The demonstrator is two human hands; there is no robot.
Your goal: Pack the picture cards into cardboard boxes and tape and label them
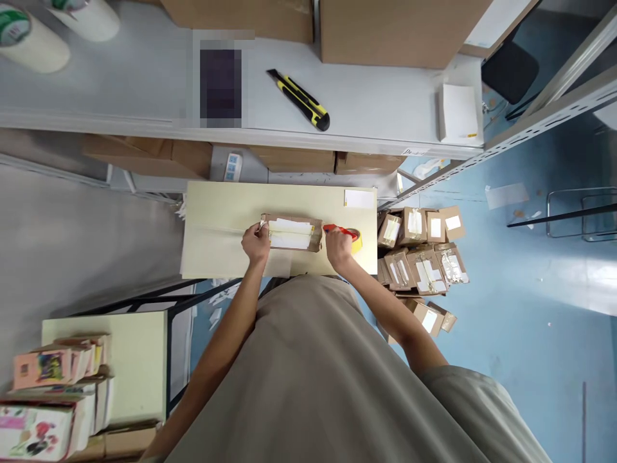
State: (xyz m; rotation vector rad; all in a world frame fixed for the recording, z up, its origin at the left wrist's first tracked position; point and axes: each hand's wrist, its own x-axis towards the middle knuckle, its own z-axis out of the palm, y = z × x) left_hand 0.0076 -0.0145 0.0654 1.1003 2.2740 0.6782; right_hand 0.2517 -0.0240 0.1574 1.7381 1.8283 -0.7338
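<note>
A long, narrow cardboard parcel (292,242) with white labels and tape lies on the pale yellow table (216,257). At its left end, my left hand (256,242) grips the edge, thumb on top. Just off the parcel's right end is my right hand (339,245), closed around a red tape dispenser (343,229). A yellow roll of tape (356,241) shows beside that hand on the dispenser's right side. My right palm and lower fingers are hidden from above.
A white label sheet (359,199) lies at the table's back right. On the shelf (376,103) behind are a yellow-black utility knife (301,101) and a white paper stack (459,114). Taped parcels (427,270) are piled to the right; books (58,366) stand at lower left.
</note>
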